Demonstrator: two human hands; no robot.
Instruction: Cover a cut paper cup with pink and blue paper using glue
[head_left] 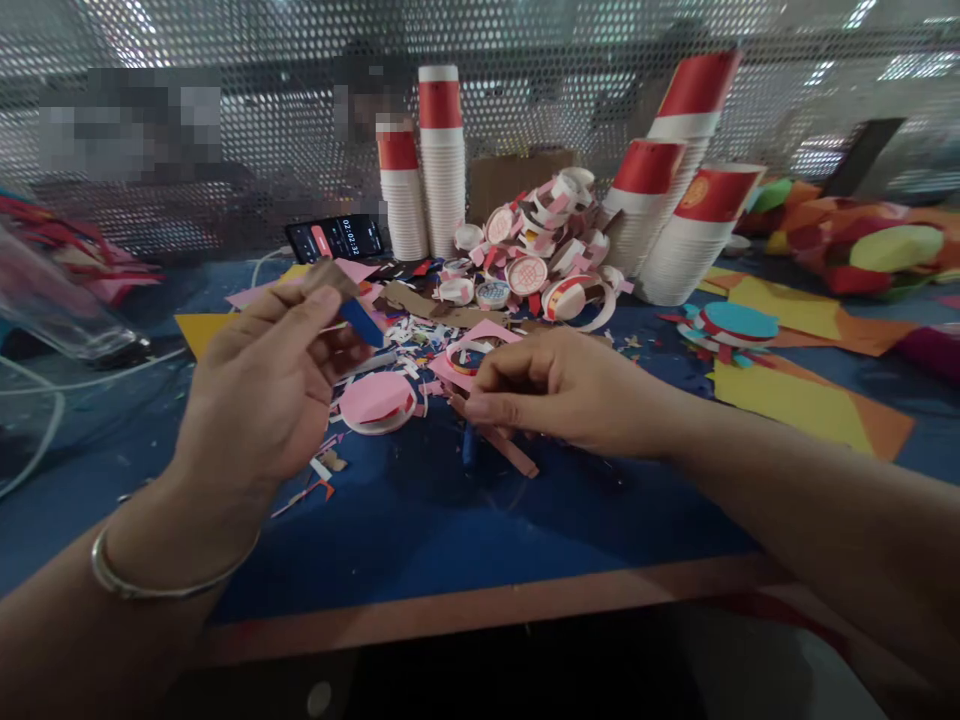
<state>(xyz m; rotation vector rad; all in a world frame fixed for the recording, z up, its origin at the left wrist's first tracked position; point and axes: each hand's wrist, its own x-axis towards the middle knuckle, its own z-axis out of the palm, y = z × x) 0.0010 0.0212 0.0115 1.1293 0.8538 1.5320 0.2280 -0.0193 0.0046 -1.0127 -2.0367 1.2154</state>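
Note:
My left hand (259, 375) is raised at the left, its thumb and fingers closed on a small flat brown piece (332, 278) with a blue part (362, 322) below it. My right hand (559, 385) is at the middle, thumb and forefinger pinched at the upper end of a narrow brown strip (515, 452). Just behind those fingertips is a pink paper piece with a round hole (450, 365). A round pink-topped cup piece (377, 402) lies between the hands. A blue stick-like thing (469, 447) is partly hidden under the strip.
Stacks of red-and-white paper cups (442, 170) stand at the back, more (679, 240) at right. Between them is a heap of cut cup bottoms (547, 240). A phone (335, 238), yellow paper (795, 405), a turquoise-topped piece (739, 322) and paper scraps lie about.

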